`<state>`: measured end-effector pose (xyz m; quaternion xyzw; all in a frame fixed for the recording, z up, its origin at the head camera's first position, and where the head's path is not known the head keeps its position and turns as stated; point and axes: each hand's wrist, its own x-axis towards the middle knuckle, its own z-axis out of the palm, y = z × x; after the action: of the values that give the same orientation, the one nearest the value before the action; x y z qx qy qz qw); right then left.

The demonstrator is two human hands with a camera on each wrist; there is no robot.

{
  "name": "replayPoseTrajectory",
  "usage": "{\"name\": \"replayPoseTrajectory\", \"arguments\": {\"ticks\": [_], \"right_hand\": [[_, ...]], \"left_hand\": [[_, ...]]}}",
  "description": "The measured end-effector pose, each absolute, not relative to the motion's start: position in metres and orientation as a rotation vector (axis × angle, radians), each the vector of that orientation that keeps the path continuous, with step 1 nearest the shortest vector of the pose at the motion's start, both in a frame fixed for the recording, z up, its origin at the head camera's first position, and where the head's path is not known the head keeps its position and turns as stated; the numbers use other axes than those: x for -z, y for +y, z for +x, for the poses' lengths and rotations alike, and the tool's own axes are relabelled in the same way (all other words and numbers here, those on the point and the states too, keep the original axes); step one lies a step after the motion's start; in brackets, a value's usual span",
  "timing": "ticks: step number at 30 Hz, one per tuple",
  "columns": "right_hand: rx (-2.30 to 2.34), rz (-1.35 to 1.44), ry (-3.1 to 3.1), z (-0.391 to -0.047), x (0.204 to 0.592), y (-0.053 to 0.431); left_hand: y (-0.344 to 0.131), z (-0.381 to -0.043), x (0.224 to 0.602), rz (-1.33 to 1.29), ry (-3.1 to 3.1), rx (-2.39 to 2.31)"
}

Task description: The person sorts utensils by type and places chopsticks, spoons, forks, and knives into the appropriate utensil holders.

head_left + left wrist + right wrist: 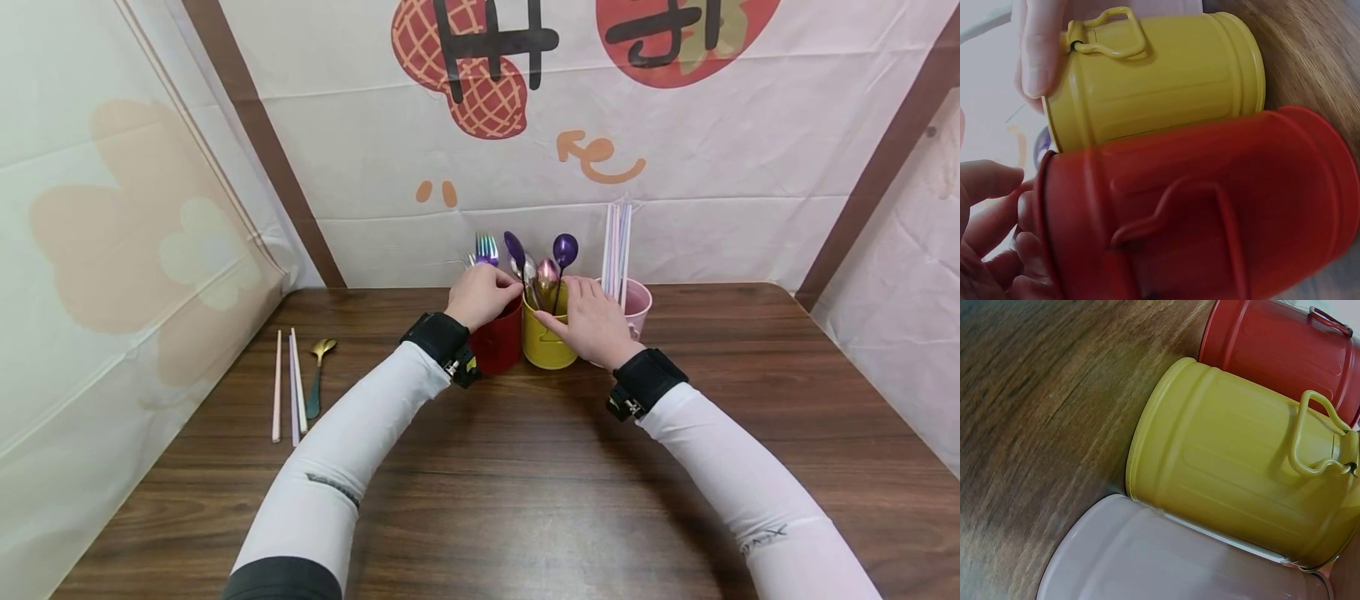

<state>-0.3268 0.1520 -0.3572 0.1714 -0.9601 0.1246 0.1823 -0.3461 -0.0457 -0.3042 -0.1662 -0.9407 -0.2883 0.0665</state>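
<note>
My left hand is over the red bucket, its fingers bent and its thumb and forefinger close together near the rim. Whether these fingers hold anything, I cannot tell. In the left wrist view the fingers are right at the red rim. My right hand rests at the yellow bucket, thumb along its near rim and fingers extended over its right side. Spoons stand bowl-up in the yellow bucket, among them a purple spoon and a pink one. A rainbow-coloured fork rises behind my left hand.
Right of the yellow bucket stands a pink bucket, with several pale chopsticks upright above it. At the left lie a pink chopstick, two more chopsticks and a gold spoon with a teal handle. A cloth wall borders the wooden table.
</note>
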Motion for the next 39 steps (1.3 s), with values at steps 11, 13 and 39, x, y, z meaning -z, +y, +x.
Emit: {"name": "replayPoseTrajectory", "arguments": {"ticks": [11,13,39], "right_hand": [[-0.359,0.476,-2.731,-0.327,0.357,0.152],[-0.360,0.477,-2.734,-0.327,0.356,0.152],[-0.358,0.484,-2.751,-0.328,0.357,0.153]], "left_hand": [[-0.078,-0.303,0.299,-0.694,-2.679,0.954],[-0.090,-0.294,0.301,-0.707,-2.634,0.954],[-0.300,-0.308,0.330,-0.112,-3.208,0.389]]}}
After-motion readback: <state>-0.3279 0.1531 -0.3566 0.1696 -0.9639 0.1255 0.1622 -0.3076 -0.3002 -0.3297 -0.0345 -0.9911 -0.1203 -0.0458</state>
